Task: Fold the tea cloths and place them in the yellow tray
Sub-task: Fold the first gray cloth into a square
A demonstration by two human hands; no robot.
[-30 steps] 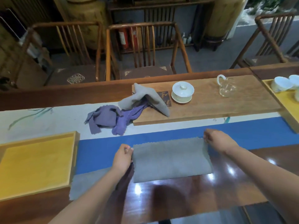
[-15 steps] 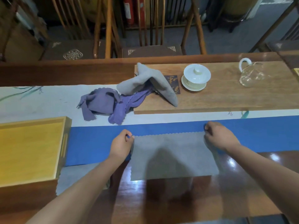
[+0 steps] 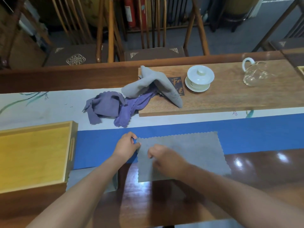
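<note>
A flat tea cloth [image 3: 189, 152] lies at the near centre of the tabletop [image 3: 246, 178], partly on the table runner [image 3: 98, 145]. The left hand [image 3: 125, 145] is at its far left corner; the right hand [image 3: 164, 157] rests on its left part. The tray [image 3: 70, 145] sits to the left. Behind, a heap of cloths [image 3: 128, 99] lies half on a board [image 3: 230, 97], which also carries a lidded cup [image 3: 199, 78] and, at far right, apparently a pitcher [image 3: 256, 73]. Chairs [image 3: 154, 38] stand beyond the tabletop.

wooden board [image 3: 230, 99] | lidded white cup [image 3: 199, 78] on saucer | glass pitcher [image 3: 256, 74] | 2 chairs [image 3: 153, 30] behind table
</note>
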